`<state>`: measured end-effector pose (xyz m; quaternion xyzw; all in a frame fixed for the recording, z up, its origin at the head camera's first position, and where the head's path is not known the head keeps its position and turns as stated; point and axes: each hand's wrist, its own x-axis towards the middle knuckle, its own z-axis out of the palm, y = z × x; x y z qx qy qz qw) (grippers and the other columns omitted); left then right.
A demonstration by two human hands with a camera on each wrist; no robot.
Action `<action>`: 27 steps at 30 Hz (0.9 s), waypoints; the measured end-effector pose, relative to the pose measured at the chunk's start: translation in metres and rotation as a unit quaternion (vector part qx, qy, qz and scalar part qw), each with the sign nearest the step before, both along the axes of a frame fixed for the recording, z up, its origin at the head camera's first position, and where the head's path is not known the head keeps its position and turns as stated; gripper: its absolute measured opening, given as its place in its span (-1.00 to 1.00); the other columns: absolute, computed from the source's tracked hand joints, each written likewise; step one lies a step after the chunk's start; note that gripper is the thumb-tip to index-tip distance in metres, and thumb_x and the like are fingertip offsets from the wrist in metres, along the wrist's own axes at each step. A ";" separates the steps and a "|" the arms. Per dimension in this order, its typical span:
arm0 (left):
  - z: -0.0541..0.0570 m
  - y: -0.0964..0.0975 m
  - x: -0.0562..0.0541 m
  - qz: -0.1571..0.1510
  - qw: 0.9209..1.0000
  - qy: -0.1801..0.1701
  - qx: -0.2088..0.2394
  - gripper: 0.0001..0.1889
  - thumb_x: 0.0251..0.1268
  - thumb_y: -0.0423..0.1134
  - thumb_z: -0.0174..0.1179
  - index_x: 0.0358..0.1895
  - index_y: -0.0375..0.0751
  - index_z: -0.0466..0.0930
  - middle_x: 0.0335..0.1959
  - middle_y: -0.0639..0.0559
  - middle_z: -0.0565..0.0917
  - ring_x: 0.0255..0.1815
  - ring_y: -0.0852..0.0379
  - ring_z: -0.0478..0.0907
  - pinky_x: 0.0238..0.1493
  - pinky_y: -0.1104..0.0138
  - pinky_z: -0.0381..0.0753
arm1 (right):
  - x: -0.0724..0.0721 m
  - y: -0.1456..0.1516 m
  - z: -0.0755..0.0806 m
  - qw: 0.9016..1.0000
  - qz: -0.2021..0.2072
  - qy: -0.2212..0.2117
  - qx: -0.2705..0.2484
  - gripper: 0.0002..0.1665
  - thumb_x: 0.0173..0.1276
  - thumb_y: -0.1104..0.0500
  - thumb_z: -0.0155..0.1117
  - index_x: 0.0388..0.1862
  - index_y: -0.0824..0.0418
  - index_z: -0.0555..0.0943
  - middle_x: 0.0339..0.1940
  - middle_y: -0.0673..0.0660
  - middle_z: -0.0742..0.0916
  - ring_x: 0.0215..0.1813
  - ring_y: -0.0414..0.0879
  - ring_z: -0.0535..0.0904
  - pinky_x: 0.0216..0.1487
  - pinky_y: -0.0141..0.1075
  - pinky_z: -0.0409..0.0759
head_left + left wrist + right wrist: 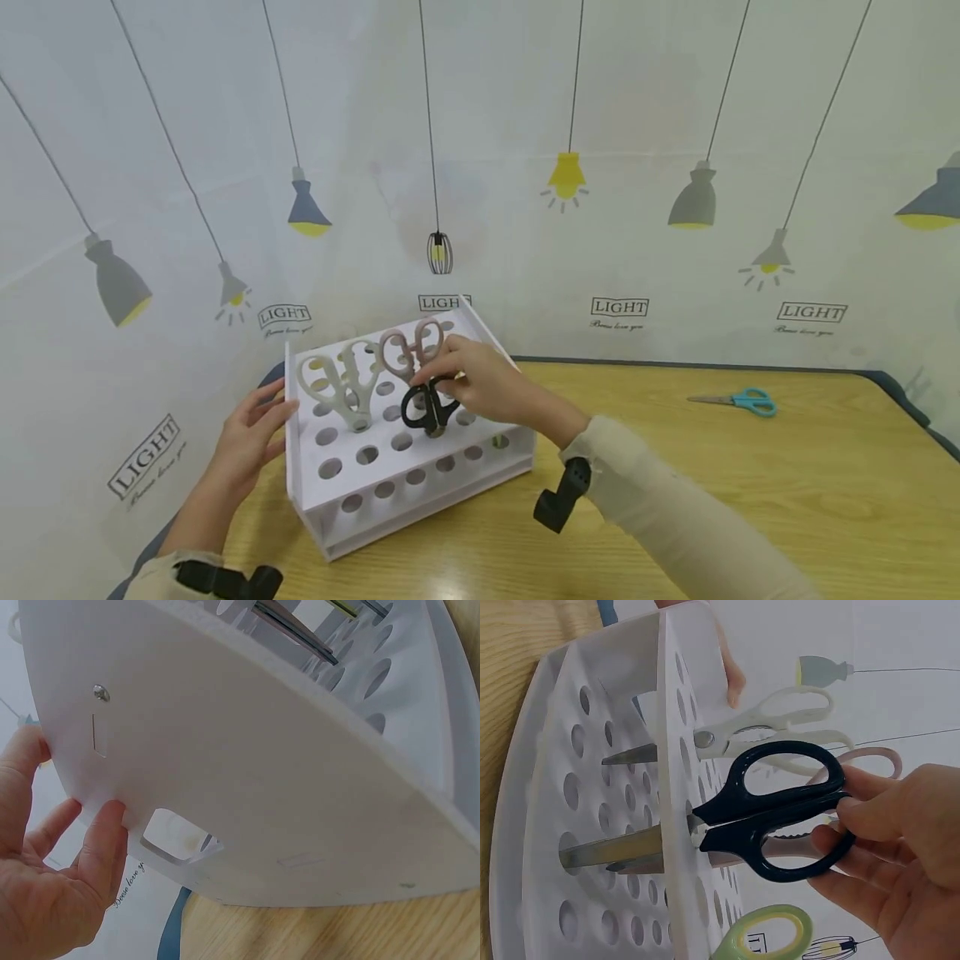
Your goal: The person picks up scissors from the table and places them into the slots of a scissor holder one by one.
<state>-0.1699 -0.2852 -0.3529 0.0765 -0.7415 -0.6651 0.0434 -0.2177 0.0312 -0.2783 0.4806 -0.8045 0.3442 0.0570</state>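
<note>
A pair of black scissors (780,810) stands blades-down through a hole in a white two-tier holed rack (307,487). Its handles are pinched between the thumb and fingers of my right hand (487,379). My left hand (243,437) touches the rack's left side panel with its fingers spread, near the cut-out that shows in the left wrist view. Pale grey-green scissors (356,400) and dusty pink scissors (405,354) also stand in the rack, to the left of and behind the black pair. In the right wrist view, green-and-yellow scissor handles (731,941) show at the bottom.
Blue-handled scissors (753,402) lie on the wooden table (637,458), well to the right of the rack. Behind the table hangs a white backdrop (510,250) printed with lamps. The rack's upright side panels rise at both ends.
</note>
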 end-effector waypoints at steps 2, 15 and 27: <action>0.000 0.000 0.000 -0.001 1.000 0.000 -0.005 -0.25 0.27 -0.01 0.13 0.44 -0.08 -0.03 0.36 -0.26 0.04 -0.13 0.45 0.39 -0.13 0.46 0.55 | 0.001 0.000 -0.002 1.000 -0.006 0.003 -0.001 -0.66 0.20 0.47 0.15 -0.15 0.17 0.69 -0.36 0.05 0.52 -0.34 -0.19 0.34 -0.39 -0.43 0.41; 0.000 -0.002 0.000 -0.007 1.000 -0.009 -0.007 -0.23 0.26 0.02 0.12 0.45 -0.05 -0.05 0.38 -0.27 0.00 -0.06 0.38 0.36 -0.11 0.47 0.54 | 0.000 0.001 -0.006 1.000 0.005 -0.018 -0.023 -0.69 0.23 0.42 0.19 -0.09 0.17 0.68 -0.32 0.00 0.56 -0.30 -0.22 0.40 -0.35 -0.44 0.46; 0.001 -0.002 0.000 -0.010 1.000 -0.001 -0.003 -0.25 0.27 -0.01 0.12 0.44 -0.06 -0.04 0.37 -0.27 -0.01 -0.10 0.43 0.36 -0.10 0.46 0.54 | -0.003 0.016 0.002 0.998 0.020 -0.038 -0.040 -0.73 0.24 0.37 0.21 -0.06 0.29 0.63 -0.20 0.07 0.63 -0.18 -0.17 0.53 -0.16 -0.46 0.55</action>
